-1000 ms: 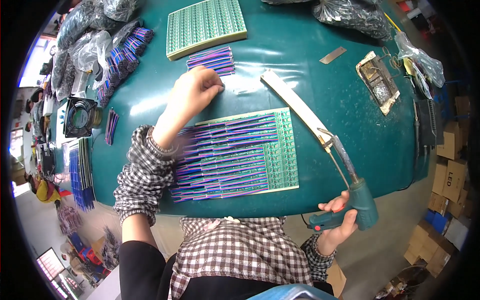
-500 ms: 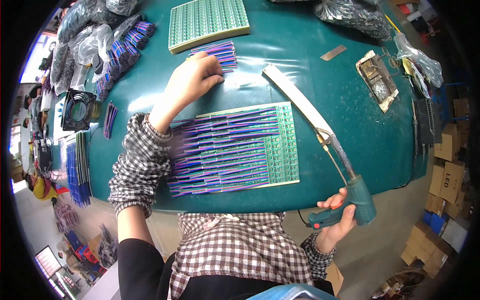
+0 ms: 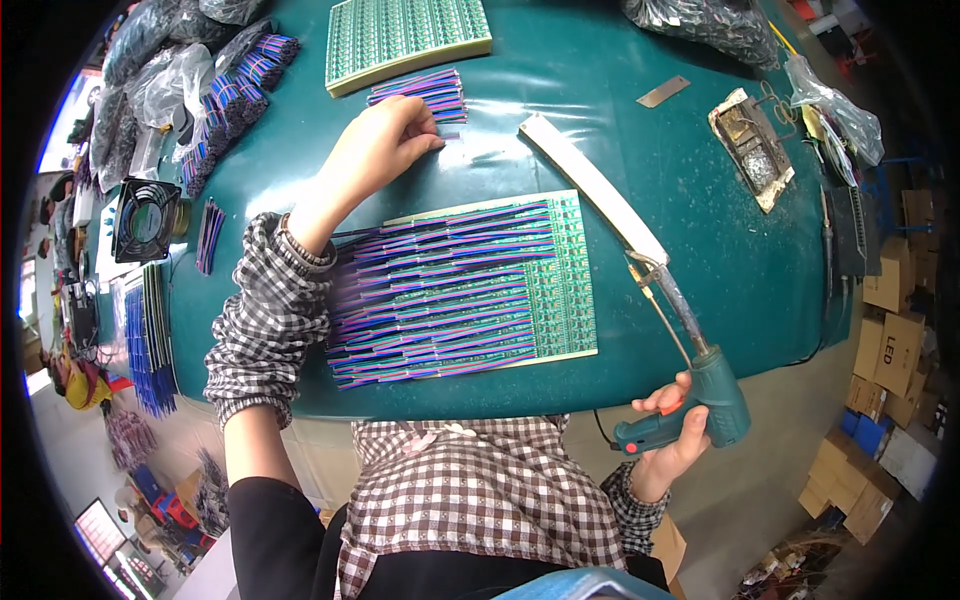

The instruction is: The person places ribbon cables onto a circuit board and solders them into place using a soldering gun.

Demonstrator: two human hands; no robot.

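My left hand [image 3: 375,150] reaches across the teal table [image 3: 560,130], fingertips on a small bundle of purple-blue ribbon wires [image 3: 425,92]. My right hand [image 3: 672,432] grips the handle of a teal soldering gun [image 3: 700,385] held off the table's near edge, its metal tip pointing up toward a long white strip [image 3: 590,185]. Between my arms lies a green circuit board panel [image 3: 480,280] with rows of coloured wires lying across it.
A second green board panel [image 3: 405,35] lies at the far edge. More wire bundles in clear bags [image 3: 225,95] and a black fan [image 3: 147,218] sit to the left. A solder-dross tray [image 3: 752,148] and cardboard boxes [image 3: 890,330] are to the right.
My left hand has moved away from the panel toward the far wire bundle and now rests on it. The soldering gun has stayed roughly where it was.
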